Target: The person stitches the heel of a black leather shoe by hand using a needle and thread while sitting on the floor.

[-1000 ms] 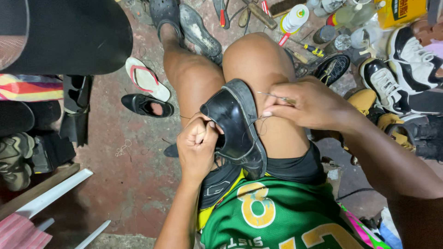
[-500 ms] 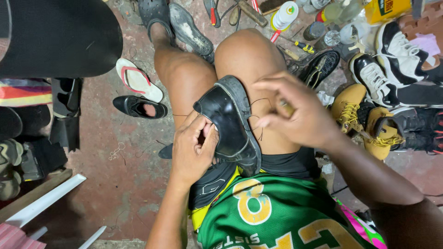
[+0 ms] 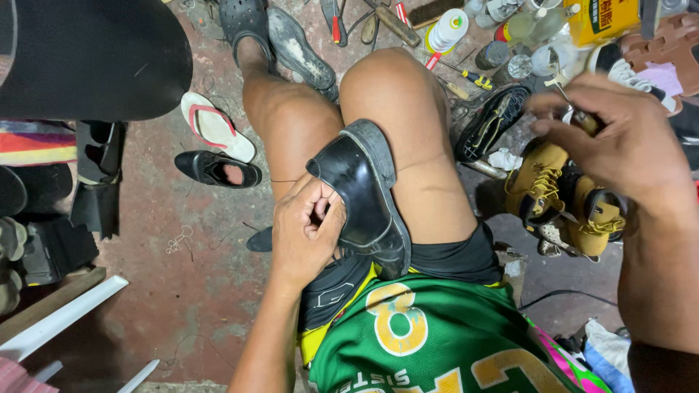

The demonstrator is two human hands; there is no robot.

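Note:
A black leather shoe [image 3: 360,193] lies sole-edge up between my thighs, toe pointing away from me. My left hand [image 3: 304,233] grips its left side, fingers curled into the opening. My right hand [image 3: 619,138] is raised far to the right, above a pair of tan boots [image 3: 553,185], pinching a small tool with a wooden handle [image 3: 582,120]. A thin thread [image 3: 280,180] shows at the left of my thigh. Whether the thread reaches my right hand, I cannot tell.
A white and red flip-flop [image 3: 215,125] and a black flat shoe [image 3: 217,169] lie on the reddish floor at left. Pliers, screwdrivers, bottles and a yellow can [image 3: 601,20] crowd the top. A black sneaker sole [image 3: 494,120] lies by my right knee. Dark shoes are stacked at far left.
My right hand has pulled away from the shoe, up and far to the right. My left hand keeps its hold on the shoe. The camera view has shifted slightly.

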